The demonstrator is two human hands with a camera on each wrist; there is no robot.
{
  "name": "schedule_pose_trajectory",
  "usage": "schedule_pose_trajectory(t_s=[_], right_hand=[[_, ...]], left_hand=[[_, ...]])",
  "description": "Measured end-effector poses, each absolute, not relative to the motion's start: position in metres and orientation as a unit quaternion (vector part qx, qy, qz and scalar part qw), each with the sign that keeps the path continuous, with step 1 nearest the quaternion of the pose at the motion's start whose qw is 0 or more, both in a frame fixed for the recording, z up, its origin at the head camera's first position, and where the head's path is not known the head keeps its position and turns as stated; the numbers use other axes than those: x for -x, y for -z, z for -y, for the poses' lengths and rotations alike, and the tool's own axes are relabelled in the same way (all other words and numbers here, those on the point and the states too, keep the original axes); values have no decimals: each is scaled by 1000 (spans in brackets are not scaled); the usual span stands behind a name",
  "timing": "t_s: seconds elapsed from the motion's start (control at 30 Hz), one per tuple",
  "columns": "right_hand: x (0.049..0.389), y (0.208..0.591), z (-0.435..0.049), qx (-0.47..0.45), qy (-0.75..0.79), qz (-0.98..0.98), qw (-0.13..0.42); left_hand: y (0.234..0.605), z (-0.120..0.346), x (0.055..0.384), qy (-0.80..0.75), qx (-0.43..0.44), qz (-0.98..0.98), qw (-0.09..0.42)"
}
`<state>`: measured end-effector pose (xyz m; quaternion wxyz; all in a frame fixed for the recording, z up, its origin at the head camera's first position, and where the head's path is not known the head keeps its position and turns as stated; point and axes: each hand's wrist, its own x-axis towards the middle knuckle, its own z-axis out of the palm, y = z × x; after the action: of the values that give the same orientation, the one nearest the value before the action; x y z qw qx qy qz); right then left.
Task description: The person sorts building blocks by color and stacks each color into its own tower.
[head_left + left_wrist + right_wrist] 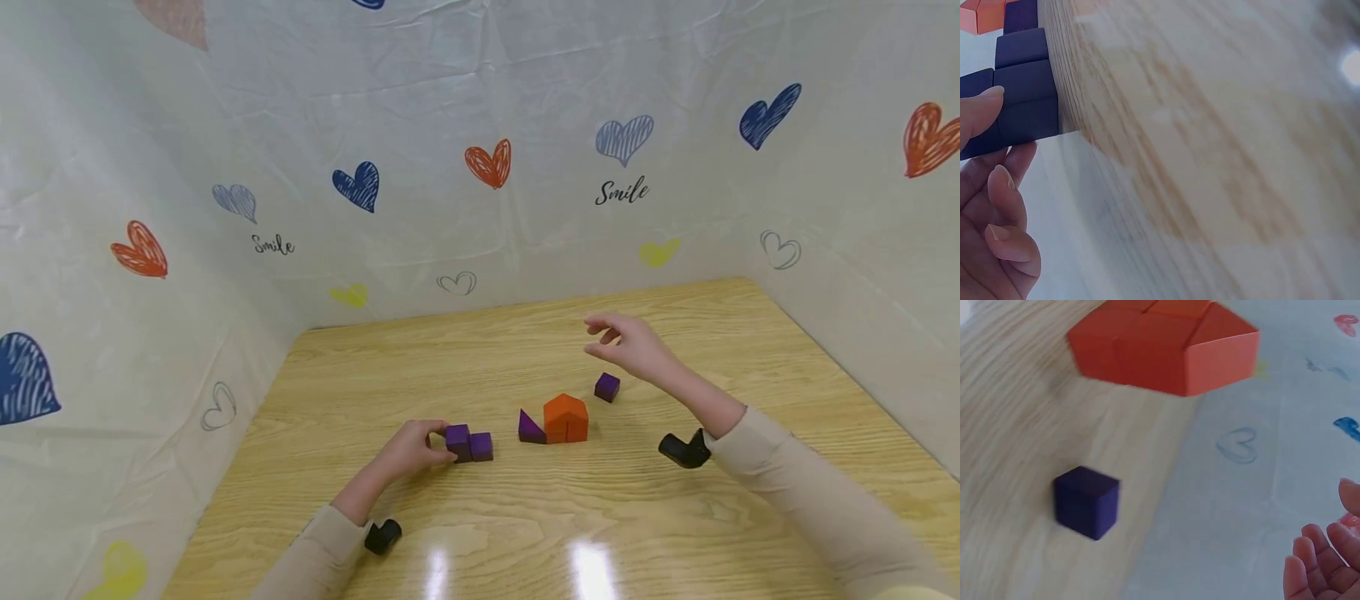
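Observation:
My left hand (415, 446) pinches a small stack of purple blocks (458, 443) between thumb and fingers. In the left wrist view the thumb lies across the near face of the dark purple blocks (1027, 103), with fingertips at the far side. A single purple cube (482, 447) sits against the stack's right side. To the right, a purple triangular block (529, 428) stands beside an orange house-shaped group of blocks (566, 420). My right hand (630, 343) hangs in the air with loosely bent fingers, holding nothing. Below it lies a lone purple cube (607, 387), also in the right wrist view.
The blocks stand on a light wood-grain table (420, 358). A white sheet printed with hearts (420, 242) hangs behind the table and along both sides. Each wrist wears a black camera mount (684, 451) close above the tabletop.

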<state>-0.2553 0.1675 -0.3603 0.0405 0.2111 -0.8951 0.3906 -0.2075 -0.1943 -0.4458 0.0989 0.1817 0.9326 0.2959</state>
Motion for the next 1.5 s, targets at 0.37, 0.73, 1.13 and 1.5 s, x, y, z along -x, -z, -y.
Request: schedule_pose_trajectory(t_s=[0.37, 0.73, 1.13, 1.5], right_hand=[[269, 418, -202, -155, -355, 922, -4], [279, 449, -201, -152, -336, 928, -46], [281, 457, -196, -142, -332, 931, -54], [276, 453, -199, -145, -344, 926, -50]], left_hand=[[447, 195, 208, -298, -180, -932, 101], [446, 195, 206, -299, -185, -931, 97], [445, 195, 206, -302, -182, -931, 99], [445, 195, 206, -299, -177, -932, 102]])
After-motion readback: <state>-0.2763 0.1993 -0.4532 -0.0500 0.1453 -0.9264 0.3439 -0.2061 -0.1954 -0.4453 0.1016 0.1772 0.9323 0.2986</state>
